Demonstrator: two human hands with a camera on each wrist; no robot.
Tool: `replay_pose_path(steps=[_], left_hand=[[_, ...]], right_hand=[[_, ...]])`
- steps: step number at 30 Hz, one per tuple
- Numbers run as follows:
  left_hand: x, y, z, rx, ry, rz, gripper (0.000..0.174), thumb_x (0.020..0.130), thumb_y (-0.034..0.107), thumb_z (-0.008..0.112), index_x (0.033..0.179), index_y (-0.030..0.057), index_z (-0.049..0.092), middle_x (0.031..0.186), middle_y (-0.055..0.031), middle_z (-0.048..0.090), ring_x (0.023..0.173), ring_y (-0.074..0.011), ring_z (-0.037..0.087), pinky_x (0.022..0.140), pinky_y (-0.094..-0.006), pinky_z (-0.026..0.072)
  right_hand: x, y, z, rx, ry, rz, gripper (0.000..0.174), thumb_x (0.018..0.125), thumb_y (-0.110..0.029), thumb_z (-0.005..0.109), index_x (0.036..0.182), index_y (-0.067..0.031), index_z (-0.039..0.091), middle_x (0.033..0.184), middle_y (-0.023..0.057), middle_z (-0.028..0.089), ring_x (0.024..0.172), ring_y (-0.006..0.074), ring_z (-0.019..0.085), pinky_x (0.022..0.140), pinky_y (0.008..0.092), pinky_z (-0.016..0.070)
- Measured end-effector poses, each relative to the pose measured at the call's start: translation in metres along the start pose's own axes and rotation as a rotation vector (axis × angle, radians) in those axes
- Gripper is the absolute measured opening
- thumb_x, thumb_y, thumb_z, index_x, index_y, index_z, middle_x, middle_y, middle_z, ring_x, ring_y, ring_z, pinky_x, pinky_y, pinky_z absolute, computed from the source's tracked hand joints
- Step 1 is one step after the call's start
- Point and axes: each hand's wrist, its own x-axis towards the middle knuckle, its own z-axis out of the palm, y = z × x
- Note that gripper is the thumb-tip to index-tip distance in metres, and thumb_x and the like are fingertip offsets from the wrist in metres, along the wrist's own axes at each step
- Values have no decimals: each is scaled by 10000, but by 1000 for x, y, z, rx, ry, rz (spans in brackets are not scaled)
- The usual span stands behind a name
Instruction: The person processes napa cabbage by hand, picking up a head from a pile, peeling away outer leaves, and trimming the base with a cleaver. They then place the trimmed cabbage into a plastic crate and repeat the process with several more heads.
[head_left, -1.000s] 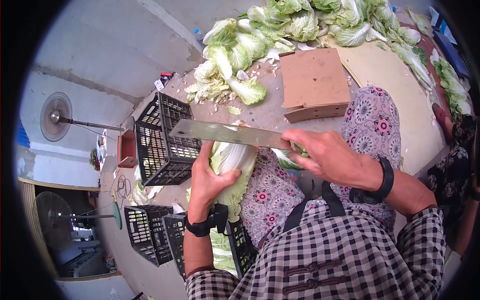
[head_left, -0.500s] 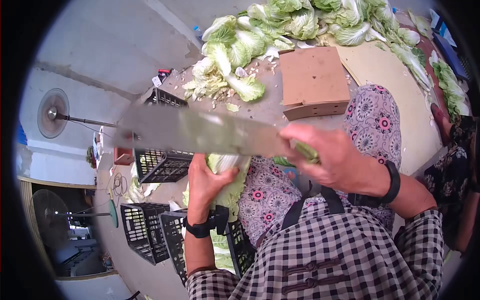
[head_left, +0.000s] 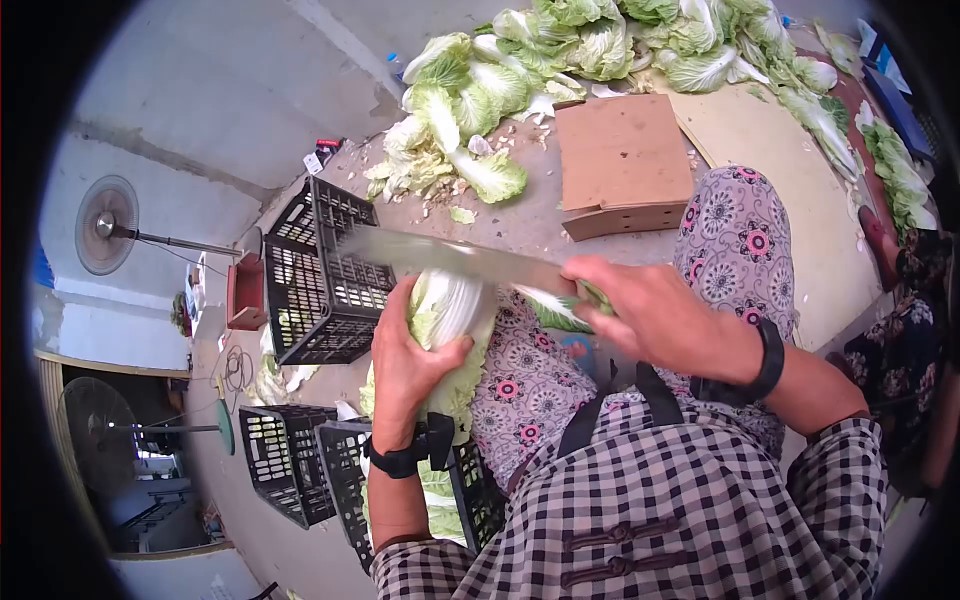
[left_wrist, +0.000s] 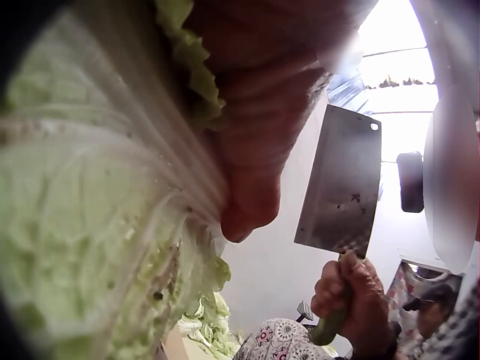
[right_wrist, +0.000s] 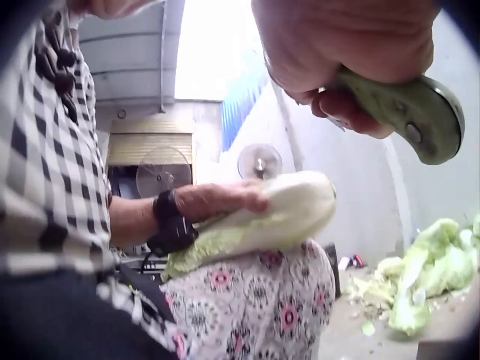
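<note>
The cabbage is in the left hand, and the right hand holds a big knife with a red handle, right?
Nearly. The left hand holds the cabbage and the right hand holds the big knife, but its handle is green, not red. The right wrist view shows it.

1. The left grip (head_left: 408,352) lies with its fingers and thumb curled round a pale green napa cabbage (head_left: 452,305), and the forearm is bare.
2. The right grip (head_left: 650,318) is clenched on a green-handled steel cleaver (head_left: 450,256), with the forearm angled across the lap.
</note>
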Motion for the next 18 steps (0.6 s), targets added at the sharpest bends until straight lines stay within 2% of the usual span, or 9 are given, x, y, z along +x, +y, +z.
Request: replay_pose_path(steps=[3, 4, 7, 10, 13, 16, 18], left_hand=[[1, 0, -2, 2, 15, 38, 751, 491, 211, 737, 1164, 17, 465, 1039, -181, 570, 975, -318, 564, 849, -376, 440], [4, -1, -1, -2, 15, 30, 756, 490, 210, 737, 1167, 16, 463, 1043, -182, 569, 979, -318, 563, 852, -375, 439], [-1, -3, -2, 0, -9, -13, 766, 488, 209, 738, 1172, 10, 457, 1050, -185, 569, 987, -318, 562, 858, -373, 438], [1, -1, -3, -8, -8, 0, 768, 486, 206, 739, 1172, 7, 456, 1046, -186, 570, 984, -320, 563, 860, -371, 437], [2, 0, -3, -34, -7, 9, 765, 486, 206, 742, 1168, 6, 460, 1038, -185, 573, 979, -321, 566, 860, -367, 437], [2, -5, 0, -65, 9, -2, 752, 489, 212, 741, 1158, 9, 464, 1020, -181, 573, 963, -322, 568, 843, -368, 440], [0, -7, -1, -49, 4, -2, 741, 491, 218, 739, 1150, 14, 469, 1013, -179, 574, 947, -325, 569, 830, -377, 441]], right_hand=[[-3, 32, -3, -320, -215, 210, 288, 787, -82, 578, 1048, -32, 467, 689, 164, 603, 674, 350, 604, 528, 412, 470], [-3, 28, -4, -279, -171, 217, 282, 805, -120, 556, 1059, -32, 469, 682, 180, 597, 652, 374, 592, 546, 437, 467], [5, -8, -11, 109, 42, 132, 294, 810, -131, 546, 1079, -38, 471, 687, 196, 593, 629, 392, 577, 566, 463, 458], [3, -8, -2, -21, 73, -92, 311, 808, -136, 554, 1093, -42, 471, 694, 197, 596, 636, 385, 584, 570, 460, 461], [-3, 33, 3, -324, -75, 135, 334, 783, -105, 599, 1085, -62, 465, 720, 167, 607, 623, 353, 594, 538, 415, 469], [-5, 22, -2, -171, 6, 104, 340, 777, -102, 604, 1082, -59, 461, 726, 161, 607, 628, 348, 595, 533, 411, 470], [1, 2, 2, -9, 105, -42, 334, 783, -107, 589, 1088, -53, 464, 730, 175, 604, 641, 362, 593, 553, 433, 467]])
